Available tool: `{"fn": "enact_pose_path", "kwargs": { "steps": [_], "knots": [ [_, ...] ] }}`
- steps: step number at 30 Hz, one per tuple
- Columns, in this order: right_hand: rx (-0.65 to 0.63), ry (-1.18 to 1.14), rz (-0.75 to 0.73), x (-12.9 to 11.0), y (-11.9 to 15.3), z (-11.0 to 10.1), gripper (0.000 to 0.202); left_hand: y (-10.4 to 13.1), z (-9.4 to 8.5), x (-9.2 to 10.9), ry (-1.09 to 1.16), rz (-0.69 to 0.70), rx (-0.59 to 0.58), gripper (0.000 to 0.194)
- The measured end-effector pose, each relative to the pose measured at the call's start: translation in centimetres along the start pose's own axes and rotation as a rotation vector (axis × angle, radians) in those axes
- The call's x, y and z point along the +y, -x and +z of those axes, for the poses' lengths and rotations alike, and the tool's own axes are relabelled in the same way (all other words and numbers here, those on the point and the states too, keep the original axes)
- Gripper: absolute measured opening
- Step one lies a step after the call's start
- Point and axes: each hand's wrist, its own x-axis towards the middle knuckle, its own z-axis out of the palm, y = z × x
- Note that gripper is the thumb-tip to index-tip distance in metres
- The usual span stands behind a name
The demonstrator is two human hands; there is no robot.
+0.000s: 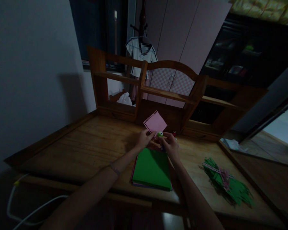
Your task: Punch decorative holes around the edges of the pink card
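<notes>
- L hand (144,140) had its fingers pinching the lower edge of a pink sheet (156,121), w/ small notches along two edges; sheet tilted up over the counter (96,150).
- R hand (172,145) was right next to it, fingers bent in at a small green item (160,134) w/ a white eye-like spot; couldn't tell if they gripped it, too dim.
- Green item sat btwn both hands, at the sheet's bottom corner.
- Small red item (174,133) was just beyond R hand.
- Green paper stack (152,169) lay flat on the counter, btwn the forearms, nr the front edge; other colors showed under the top sheet.
- Green strips (240,190) lay in a pile off to the R, w/ pink strips (224,179) across the top.
- Wooden shelf unit (168,92) stood along the back; white shirt (135,48) hung behind it.
</notes>
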Motion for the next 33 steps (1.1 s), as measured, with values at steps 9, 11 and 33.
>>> {"fn": "enact_pose_path", "kwargs": {
  "steps": [9, 11, 33],
  "knots": [
    [0.035, -0.156, 0.129, 1.8, -0.6, -0.3, 0.037, 0.0, 0.1, -0.4, 0.058, -0.030, -0.087, 0.034],
    [0.060, -0.166, 0.141, 2.4, -0.6, -0.3, 0.038, 0.0, 0.1, -0.3, 0.062, -0.028, -0.084, 0.033],
    [-0.049, -0.427, 0.297, 3.0, -0.9, -0.4, 0.031, 0.0, 0.1, -0.4, 0.027, -0.051, -0.086, 0.035]
  ]
}}
